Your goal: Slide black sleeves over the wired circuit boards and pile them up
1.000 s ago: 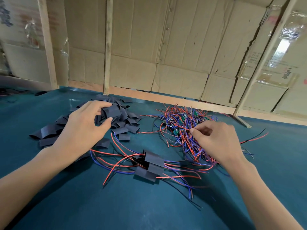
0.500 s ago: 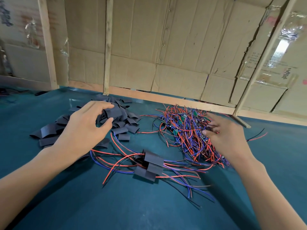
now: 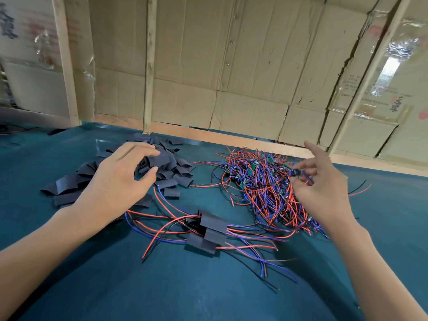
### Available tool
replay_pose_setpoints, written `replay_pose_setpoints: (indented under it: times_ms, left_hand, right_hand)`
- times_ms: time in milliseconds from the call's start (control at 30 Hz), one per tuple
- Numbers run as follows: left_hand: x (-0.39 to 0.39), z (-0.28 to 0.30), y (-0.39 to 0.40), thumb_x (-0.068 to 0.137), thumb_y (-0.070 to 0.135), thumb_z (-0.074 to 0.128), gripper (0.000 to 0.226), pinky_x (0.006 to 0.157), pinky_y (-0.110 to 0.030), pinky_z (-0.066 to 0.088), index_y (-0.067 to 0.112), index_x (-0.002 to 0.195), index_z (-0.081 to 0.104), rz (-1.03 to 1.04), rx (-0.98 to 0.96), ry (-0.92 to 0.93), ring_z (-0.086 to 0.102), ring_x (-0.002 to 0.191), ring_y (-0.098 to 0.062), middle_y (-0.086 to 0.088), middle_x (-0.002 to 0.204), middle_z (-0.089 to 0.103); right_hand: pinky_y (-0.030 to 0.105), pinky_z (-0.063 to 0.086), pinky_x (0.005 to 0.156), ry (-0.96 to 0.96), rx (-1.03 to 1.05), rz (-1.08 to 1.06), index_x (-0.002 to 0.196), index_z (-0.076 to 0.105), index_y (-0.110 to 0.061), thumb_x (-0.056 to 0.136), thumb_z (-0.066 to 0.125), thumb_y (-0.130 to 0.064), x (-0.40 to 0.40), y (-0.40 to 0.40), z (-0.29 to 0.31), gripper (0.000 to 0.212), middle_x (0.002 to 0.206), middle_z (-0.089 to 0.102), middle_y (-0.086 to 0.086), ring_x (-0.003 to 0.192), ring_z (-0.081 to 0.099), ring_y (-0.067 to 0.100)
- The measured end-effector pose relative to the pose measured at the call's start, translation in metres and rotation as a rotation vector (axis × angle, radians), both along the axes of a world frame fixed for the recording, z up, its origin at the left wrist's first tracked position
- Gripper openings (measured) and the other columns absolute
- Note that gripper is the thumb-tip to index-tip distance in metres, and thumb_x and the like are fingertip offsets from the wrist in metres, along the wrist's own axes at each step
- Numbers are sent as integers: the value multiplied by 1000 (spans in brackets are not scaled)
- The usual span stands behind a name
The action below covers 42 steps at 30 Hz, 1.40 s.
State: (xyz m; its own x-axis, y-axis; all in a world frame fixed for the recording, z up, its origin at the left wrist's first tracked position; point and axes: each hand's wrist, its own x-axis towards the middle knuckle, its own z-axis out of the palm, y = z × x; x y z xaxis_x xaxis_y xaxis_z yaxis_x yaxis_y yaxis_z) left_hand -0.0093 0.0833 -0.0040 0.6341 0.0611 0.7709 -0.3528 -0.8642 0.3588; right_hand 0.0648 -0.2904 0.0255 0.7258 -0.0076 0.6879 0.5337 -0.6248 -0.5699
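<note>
Left hand [image 3: 120, 179] fingers pinching a black sleeve [image 3: 150, 162], right hand [image 3: 324, 181] fingers pinching a circuit board [image 3: 297, 173]

Even, fairly bright light fills the scene, soft and somewhat warm. A strong white glare sits on the plastic film [image 3: 389, 66] at upper right. The teal worktop [image 3: 162, 286] carries only faint, diffuse shadows beneath the forearms and wires [image 3: 261, 188]. The wide-angle lens bends the wooden posts [image 3: 64, 56] outward towards the edges. The left margin is smeared, and the right hand [image 3: 322, 181] is slightly motion-blurred; the centre is sharp.
</note>
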Motion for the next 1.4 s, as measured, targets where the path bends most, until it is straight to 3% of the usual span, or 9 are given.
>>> replay_pose_setpoints:
  times_ms: [167, 300, 500, 633, 733, 833, 1000, 1167, 1400]
  left_hand:
    - [-3, 3, -3, 86, 15, 71, 38, 103, -6, 31, 22, 121, 62, 6, -44, -38, 53, 111, 0, 16, 122, 56]
    - [-5, 6, -8, 84, 13, 74, 38, 98, -3, 34, 19, 121, 64, -12, -92, -75, 57, 102, -2, 16, 118, 57]
    - [-19, 18, -29, 85, 14, 74, 34, 98, -17, 48, 16, 119, 71, -280, -292, -41, 66, 105, -6, 8, 118, 67]
    - [-27, 20, -45, 82, 15, 78, 34, 97, -18, 48, 15, 115, 71, -512, -329, 46, 64, 114, -14, 5, 117, 67]
    - [-27, 16, -46, 79, 9, 81, 35, 97, -20, 49, 14, 112, 71, -561, -288, 93, 65, 110, -18, 4, 114, 65]
    - [-26, 15, -40, 79, 16, 77, 32, 95, -24, 51, 16, 110, 71, -534, -136, 123, 63, 109, -19, 8, 112, 63]
    - [-24, 12, -32, 81, 16, 79, 26, 94, -24, 46, 18, 105, 69, -489, 207, 127, 61, 108, -8, 12, 116, 60]
    - [-19, 8, -26, 80, 20, 81, 20, 88, -24, 48, 18, 96, 70, -403, 219, 153, 64, 96, -7, 13, 114, 63]
    - [-15, 6, -21, 79, 23, 80, 19, 80, -17, 47, 23, 89, 64, -293, 148, 198, 63, 87, -7, 18, 107, 64]
  right_hand:
    - [17, 50, 77, -241, 147, 102, 116, 60, -51, 82, 65, -5, -9, 0, 6, 57, 101, 66, -1, 77, 60, 13]
    - [27, 45, 69, -325, 250, 164, 108, 65, -41, 83, 64, -8, -16, 6, 10, 41, 101, 65, 16, 74, 57, 23]
    - [21, 44, 68, -188, 402, 412, 97, 71, -23, 81, 67, 1, -30, 42, 7, 29, 85, 67, 4, 74, 58, 12]
    - [28, 34, 58, -70, 415, 503, 89, 72, -26, 77, 68, -2, -39, 61, 3, 27, 77, 61, 16, 65, 46, 22]
    - [38, 45, 63, 118, 260, 578, 82, 66, -23, 71, 65, -1, -40, 58, 7, 25, 86, 71, 8, 72, 58, 29]
    - [48, 51, 68, 353, -165, 481, 78, 65, -19, 64, 61, -7, -38, 50, 10, 19, 82, 72, 9, 72, 62, 37]
    - [28, 51, 74, 465, -620, 346, 83, 66, -30, 65, 61, -22, -38, 49, 5, 21, 79, 71, -13, 75, 62, 6]
    - [21, 44, 91, 220, -734, 344, 113, 73, -27, 91, 66, -34, -33, 61, -15, 24, 101, 72, -15, 96, 62, 7]
    - [41, 49, 86, 208, -743, 425, 102, 79, -27, 95, 66, -29, -23, 67, -30, 15, 90, 69, 2, 91, 61, 22]
